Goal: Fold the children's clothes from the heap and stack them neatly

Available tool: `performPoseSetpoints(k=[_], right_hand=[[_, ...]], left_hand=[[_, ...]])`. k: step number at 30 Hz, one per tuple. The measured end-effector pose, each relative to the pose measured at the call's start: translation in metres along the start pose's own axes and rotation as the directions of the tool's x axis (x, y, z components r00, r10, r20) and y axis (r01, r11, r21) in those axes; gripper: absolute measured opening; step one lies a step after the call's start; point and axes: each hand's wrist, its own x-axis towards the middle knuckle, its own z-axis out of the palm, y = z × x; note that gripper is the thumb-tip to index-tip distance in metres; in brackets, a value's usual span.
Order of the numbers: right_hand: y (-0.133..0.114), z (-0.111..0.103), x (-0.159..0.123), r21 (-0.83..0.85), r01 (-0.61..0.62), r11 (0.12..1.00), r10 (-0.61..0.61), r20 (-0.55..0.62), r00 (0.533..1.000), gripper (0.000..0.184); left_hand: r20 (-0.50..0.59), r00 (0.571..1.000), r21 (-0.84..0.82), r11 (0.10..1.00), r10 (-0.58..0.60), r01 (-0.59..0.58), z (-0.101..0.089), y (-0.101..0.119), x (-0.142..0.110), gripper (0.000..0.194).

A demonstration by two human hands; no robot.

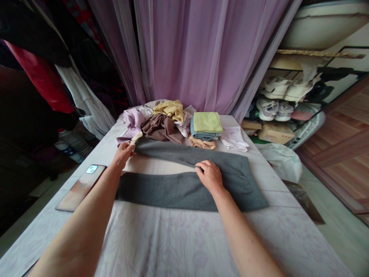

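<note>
A pair of dark grey trousers (230, 181) lies spread sideways on the cloth-covered table, waist end to the right and the two legs pointing left. My left hand (124, 152) is closed at the end of the far leg, fingertips pinching its edge. A pale ruffled band (136, 137) shows right at those fingertips; whether it belongs to the trousers I cannot tell. My right hand (210, 175) rests where the legs meet, its fingers curled and gripping the fabric of the inner seam. Both forearms reach in from the near edge.
Behind the trousers lie a brown crumpled cloth (163, 129), a yellow garment (170, 109), lilac clothing (133, 119) and a folded stack topped by a green cloth (207, 122). A phone (82, 188) lies at left. Purple curtains (187, 54) hang behind; a shoe rack (288, 96) stands right.
</note>
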Motion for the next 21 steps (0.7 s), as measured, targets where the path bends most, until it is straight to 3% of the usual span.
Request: performPoseSetpoints(k=[2, 4, 7, 9, 12, 15, 18, 21], right_hand=[[0.001, 0.001, -0.002, 0.006, 0.005, 1.000, -0.004, -0.012, 1.000, 0.021], [0.002, 0.001, -0.004, 0.024, 0.009, 1.000, -0.009, -0.027, 1.000, 0.021], [0.003, 0.003, -0.007, 0.070, 0.014, 0.997, -0.010, -0.048, 0.999, 0.022], [0.003, 0.003, -0.008, 0.090, 0.017, 0.996, -0.012, -0.061, 0.998, 0.023], [0.003, 0.004, -0.009, 0.084, 0.026, 0.996, -0.020, -0.067, 0.998, 0.024], [0.002, 0.005, -0.010, 0.070, 0.029, 0.997, -0.024, -0.072, 0.997, 0.025], [0.001, 0.004, -0.010, 0.071, 0.037, 0.997, -0.031, -0.084, 0.996, 0.025], [0.000, 0.004, -0.010, 0.074, 0.038, 0.997, -0.031, -0.091, 0.995, 0.024]], left_hand=[[-0.051, 0.999, 0.074, 0.997, -0.004, 0.008, 0.000, -0.004, 0.000, 0.022], [-0.106, 0.994, 0.267, 0.964, 0.035, -0.005, 0.002, -0.006, -0.003, 0.029], [-0.108, 0.985, 0.612, 0.790, 0.138, -0.044, 0.004, -0.004, -0.010, 0.041], [-0.061, 0.975, 0.721, 0.685, 0.214, -0.105, 0.006, -0.001, -0.016, 0.047], [0.015, 0.925, 0.770, 0.585, 0.380, -0.253, 0.012, 0.006, -0.028, 0.052], [0.203, 0.820, 0.715, 0.491, 0.535, -0.497, 0.028, 0.013, -0.041, 0.047], [0.430, 0.726, 0.595, 0.437, 0.536, -0.675, 0.052, 0.016, -0.048, 0.042], [0.505, 0.764, 0.598, 0.476, 0.402, -0.645, 0.072, 0.014, -0.048, 0.043]])
